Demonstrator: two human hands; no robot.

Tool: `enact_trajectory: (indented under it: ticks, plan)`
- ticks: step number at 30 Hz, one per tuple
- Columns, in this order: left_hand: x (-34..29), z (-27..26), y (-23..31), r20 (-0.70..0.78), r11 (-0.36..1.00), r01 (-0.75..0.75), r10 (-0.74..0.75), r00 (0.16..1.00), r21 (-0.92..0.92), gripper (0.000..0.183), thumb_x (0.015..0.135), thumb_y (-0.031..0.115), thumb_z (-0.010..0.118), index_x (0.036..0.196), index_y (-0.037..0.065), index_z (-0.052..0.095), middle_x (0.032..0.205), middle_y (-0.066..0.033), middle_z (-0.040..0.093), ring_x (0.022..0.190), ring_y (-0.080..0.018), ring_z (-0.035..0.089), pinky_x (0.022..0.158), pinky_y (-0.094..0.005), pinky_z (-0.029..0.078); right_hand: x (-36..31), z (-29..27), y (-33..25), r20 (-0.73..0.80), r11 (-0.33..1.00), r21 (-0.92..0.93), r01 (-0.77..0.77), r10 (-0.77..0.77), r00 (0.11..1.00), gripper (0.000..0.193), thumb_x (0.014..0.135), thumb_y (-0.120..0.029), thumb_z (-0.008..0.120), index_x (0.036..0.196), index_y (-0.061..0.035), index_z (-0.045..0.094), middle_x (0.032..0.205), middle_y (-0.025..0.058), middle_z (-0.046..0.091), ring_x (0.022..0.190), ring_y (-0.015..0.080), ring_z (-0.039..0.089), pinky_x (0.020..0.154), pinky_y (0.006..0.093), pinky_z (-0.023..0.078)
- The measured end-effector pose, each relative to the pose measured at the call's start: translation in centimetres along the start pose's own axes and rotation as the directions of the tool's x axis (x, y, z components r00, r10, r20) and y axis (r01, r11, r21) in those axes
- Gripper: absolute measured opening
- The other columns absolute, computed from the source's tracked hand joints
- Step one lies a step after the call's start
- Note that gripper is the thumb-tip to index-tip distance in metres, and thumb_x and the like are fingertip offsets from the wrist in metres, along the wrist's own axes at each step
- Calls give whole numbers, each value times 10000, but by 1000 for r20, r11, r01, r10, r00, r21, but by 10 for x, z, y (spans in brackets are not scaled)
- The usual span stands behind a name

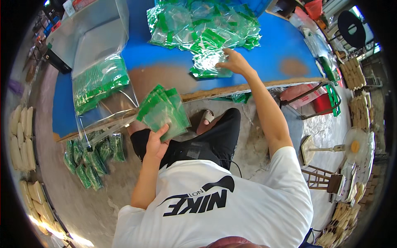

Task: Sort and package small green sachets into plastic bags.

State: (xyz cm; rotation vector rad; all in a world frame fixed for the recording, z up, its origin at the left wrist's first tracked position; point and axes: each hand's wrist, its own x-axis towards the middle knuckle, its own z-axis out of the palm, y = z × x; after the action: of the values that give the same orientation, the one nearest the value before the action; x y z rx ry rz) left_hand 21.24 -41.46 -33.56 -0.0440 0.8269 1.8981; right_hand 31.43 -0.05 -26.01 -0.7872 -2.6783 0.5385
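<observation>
My left hand [158, 142] is closed around a fanned stack of clear plastic bags with green bands [165, 113], held over my lap by the table's front edge. My right hand [237, 63] reaches over the table, thumb and forefinger apart, at the edge of a shiny clear bag [210, 62]. Whether the fingertips touch it I cannot tell. That bag lies at the near side of a loose heap of similar green-and-clear bags [182, 25]. To the left, a large clear plastic bag [101, 39] contains neat rows of green-edged bags [101, 82], its mouth hanging over the table edge.
The blue table [277, 53] has worn brown patches and a rough front edge. Several packed green bundles [93, 159] lie on the floor at left. A pedestal fan [355, 146], a wooden stool [326, 181] and a red bin [322, 103] stand at right.
</observation>
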Motion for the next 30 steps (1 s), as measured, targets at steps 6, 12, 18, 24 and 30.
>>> enact_trajectory:
  ticks: [6, 12, 18, 24, 30]
  plan:
    - [-7, 4, -14, -18, 1000, 27, -26, 999, 15, 478, 889, 41, 717, 1332, 54, 540, 1240, -62, 638, 1142, -213, 629, 992, -376, 520, 14, 5, -12, 150, 962, 101, -253, 237, 960, 888, 676, -381, 905, 1349, 74, 547, 1219, 234, 665, 1115, 319, 650, 965, 396, 505]
    - [-14, -11, -10, -6, 999, 22, -22, 1000, -45, 456, 894, 43, 710, 1319, 39, 547, 1235, -58, 644, 1132, -198, 634, 976, -352, 524, 6, -20, -73, 385, 570, 707, -419, 186, 904, 574, 805, -259, 842, 1209, 90, 630, 1110, 155, 700, 1016, 244, 681, 891, 374, 546]
    - [-10, -10, -2, 11, 996, -22, 23, 1000, -83, 428, 896, 55, 711, 1300, 36, 568, 1238, -64, 647, 1146, -204, 630, 985, -357, 520, -25, 21, -106, 513, 404, 655, -638, 382, 769, 638, 1005, -521, 544, 1144, 95, 628, 900, 167, 711, 771, 224, 669, 712, 333, 540]
    - [-4, -21, 5, -24, 997, -56, 57, 998, 46, 461, 926, 94, 681, 1343, 4, 506, 1279, -112, 625, 1184, -276, 623, 1049, -428, 509, -56, 18, -115, 104, 968, 226, -113, 91, 990, 504, 1002, -484, 544, 1186, -28, 654, 920, 160, 708, 798, 317, 661, 754, 452, 521]
    - [-4, -3, 10, -73, 987, -101, 92, 993, -122, 441, 906, 48, 711, 1317, 43, 553, 1242, -63, 636, 1135, -232, 633, 995, -381, 506, -72, 69, -123, -131, 756, -289, 587, -639, 758, 383, 967, -323, 600, 1214, -33, 643, 1230, 220, 639, 1192, 400, 587, 1043, 443, 449]
